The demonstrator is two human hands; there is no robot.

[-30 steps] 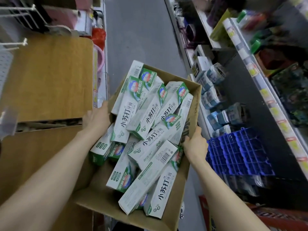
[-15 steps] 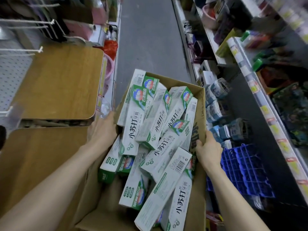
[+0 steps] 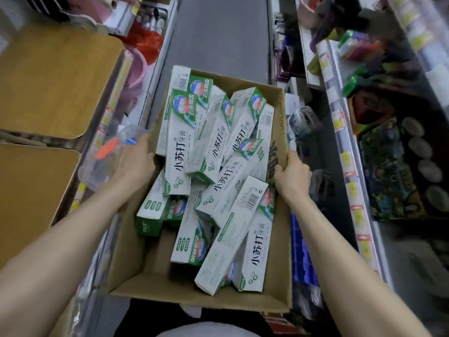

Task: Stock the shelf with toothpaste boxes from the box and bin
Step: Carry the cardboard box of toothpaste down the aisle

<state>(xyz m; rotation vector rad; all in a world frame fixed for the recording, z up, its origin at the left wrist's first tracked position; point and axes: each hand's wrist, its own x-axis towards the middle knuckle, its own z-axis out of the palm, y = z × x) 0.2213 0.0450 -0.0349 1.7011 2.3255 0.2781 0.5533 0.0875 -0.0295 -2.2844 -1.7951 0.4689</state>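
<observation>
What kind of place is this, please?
Probably a shop aisle: shelves on both sides carry price tags and packaged goods, and a carton holds many toothpaste boxes.

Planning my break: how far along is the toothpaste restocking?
Done: nothing visible; no toothpaste box sits on a shelf. In hand: the left hand and right hand grip the cardboard box by its side walls. Left: the toothpaste boxes piled inside need shelving.
</observation>
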